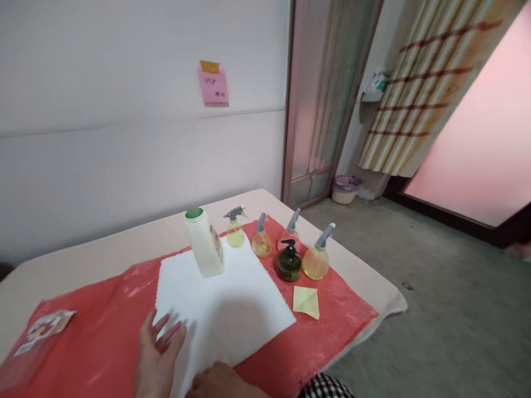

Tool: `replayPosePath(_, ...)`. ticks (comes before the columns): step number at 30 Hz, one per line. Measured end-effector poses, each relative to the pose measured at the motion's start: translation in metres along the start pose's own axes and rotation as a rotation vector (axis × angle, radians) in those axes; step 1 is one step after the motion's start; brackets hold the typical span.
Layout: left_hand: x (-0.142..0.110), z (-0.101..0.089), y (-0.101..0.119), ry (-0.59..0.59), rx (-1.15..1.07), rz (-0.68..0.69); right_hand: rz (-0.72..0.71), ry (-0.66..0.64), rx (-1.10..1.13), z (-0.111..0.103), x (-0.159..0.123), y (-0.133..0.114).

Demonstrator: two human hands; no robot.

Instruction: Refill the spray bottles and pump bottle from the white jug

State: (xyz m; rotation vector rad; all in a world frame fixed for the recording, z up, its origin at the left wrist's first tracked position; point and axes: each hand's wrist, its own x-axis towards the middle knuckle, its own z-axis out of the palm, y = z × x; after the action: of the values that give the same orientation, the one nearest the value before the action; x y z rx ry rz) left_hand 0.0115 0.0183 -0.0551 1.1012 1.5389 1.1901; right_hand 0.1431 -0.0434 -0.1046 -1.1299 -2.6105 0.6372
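My left hand is open over the left edge of a white cloth, thumb and fingers apart, holding nothing. At the bottom edge of the view, my right hand has its fingers curled by the cloth's near edge; what they hold, if anything, is hidden. Beyond both hands a tall white bottle with a green opening stands on the cloth. To its right is a small spray bottle of pale yellow liquid. Neither hand touches a bottle.
Right of the cloth, on a red plastic sheet, stand a dark green pump bottle, several spray bottles and a yellow paper note. A flat packet lies left. A lined bin stands on the floor beyond the table.
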Motion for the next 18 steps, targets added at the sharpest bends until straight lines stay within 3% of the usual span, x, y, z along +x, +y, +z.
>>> replayPosePath(6, 0.001, -0.001, 0.01, -0.113, 0.073, -0.033, 0.144, -0.011, -0.075, 0.0, -0.003, -0.008)
replayPosePath(11, -0.004, -0.008, 0.013, -0.133, 0.079, 0.009, 0.248, 0.021, -0.072, 0.004, -0.006, -0.016)
replayPosePath(18, -0.006, -0.006, 0.018, -0.186, 0.134, 0.051, 0.272, -0.005, -0.041, 0.007, -0.002, -0.015)
